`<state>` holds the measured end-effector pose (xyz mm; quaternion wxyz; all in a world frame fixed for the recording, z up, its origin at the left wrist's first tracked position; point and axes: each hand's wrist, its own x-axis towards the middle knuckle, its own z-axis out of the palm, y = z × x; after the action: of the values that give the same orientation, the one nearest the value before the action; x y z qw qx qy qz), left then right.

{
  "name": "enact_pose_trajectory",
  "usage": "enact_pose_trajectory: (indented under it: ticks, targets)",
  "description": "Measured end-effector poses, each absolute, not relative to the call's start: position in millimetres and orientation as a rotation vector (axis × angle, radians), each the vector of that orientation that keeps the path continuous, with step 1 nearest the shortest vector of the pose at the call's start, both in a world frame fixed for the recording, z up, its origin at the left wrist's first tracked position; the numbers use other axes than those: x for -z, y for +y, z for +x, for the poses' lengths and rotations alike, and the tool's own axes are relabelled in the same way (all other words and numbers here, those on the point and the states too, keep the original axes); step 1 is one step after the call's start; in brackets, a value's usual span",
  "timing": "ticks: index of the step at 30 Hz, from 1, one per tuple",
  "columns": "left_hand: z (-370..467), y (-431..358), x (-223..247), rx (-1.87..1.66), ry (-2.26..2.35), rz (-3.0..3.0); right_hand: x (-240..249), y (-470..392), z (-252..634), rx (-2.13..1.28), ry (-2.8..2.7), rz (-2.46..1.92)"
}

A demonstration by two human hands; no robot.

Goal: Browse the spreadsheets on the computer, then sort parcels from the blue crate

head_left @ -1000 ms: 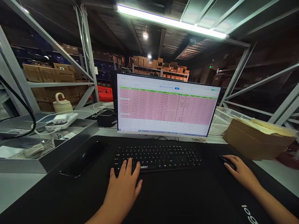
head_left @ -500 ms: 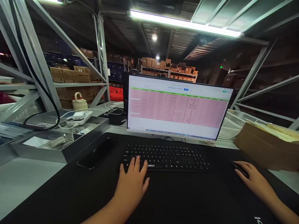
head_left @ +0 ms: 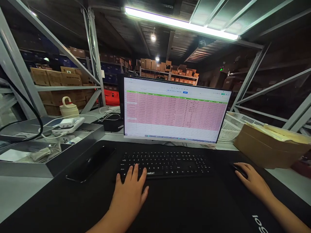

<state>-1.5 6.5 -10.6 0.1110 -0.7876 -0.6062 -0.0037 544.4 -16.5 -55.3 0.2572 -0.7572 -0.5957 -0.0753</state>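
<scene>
My left hand (head_left: 130,187) lies with its fingers spread over the lower left keys of a black keyboard (head_left: 167,165). Off to the right, my right hand (head_left: 252,179) is curved over a black computer mouse (head_left: 240,170), which its fingers and palm partly cover. Both rest on a large black desk mat (head_left: 184,204). Behind the keyboard stands a monitor (head_left: 177,111), its screen filled with a spreadsheet of pink rows under a green header. A dark smartphone (head_left: 91,164) lies flat on the mat, left of the keyboard.
Grey open trays (head_left: 55,155) with a white power strip (head_left: 68,124) and small bags stand at left, near a cream bottle (head_left: 69,108). At right are a cardboard box (head_left: 267,147) with yellowish envelopes and white perforated baskets (head_left: 230,126). Metal shelf posts (head_left: 94,55) frame the desk.
The view has turned slightly right, so the desk items appear farther left. My left hand stays on the keyboard and my right hand on the mouse.
</scene>
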Motion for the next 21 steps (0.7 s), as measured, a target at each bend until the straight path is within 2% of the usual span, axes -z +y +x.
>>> enact_pose_trajectory:
  ticks: [14, 21]
  targets:
    - [-1, 5, 10, -0.011, -1.779, -2.303, 68, -11, 558, 0.268, -1.650, -2.034]
    - [-2, 6, 13, 0.029, -1.761, -2.294, 56, -18, 545, 0.254, -1.635, -2.039]
